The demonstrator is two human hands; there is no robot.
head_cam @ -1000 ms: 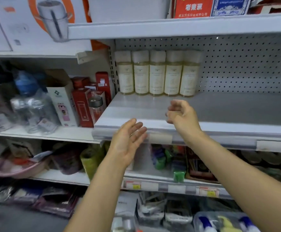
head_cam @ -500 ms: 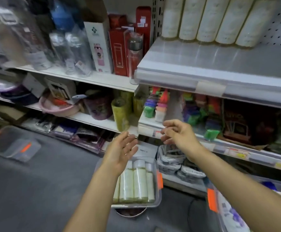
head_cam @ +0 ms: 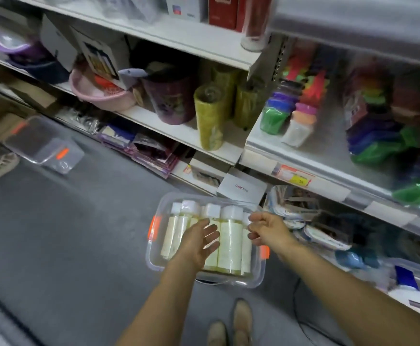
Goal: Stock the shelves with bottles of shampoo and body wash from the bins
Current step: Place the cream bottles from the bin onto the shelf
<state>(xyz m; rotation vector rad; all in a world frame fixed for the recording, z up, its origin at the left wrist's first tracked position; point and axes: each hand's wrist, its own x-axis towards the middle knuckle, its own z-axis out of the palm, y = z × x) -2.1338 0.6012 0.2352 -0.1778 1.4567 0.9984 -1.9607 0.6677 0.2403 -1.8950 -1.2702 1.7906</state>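
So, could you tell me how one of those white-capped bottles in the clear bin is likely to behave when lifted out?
The bottle looks full of yellowish liquid, so probably fairly heavy for its size. Its round body lies on its side, so it would likely roll on a flat surface. Packed closely in the clear bin, its neighbours may shift.

I see a clear bin [head_cam: 229, 281] with orange latches [head_cam: 154, 227] near me, its bottles [head_cam: 231, 236] pale yellow with white caps and cream labels. Grey floor [head_cam: 66, 245]; far left, a pink basin [head_cam: 96, 96] on a white shelf [head_cam: 186, 136].
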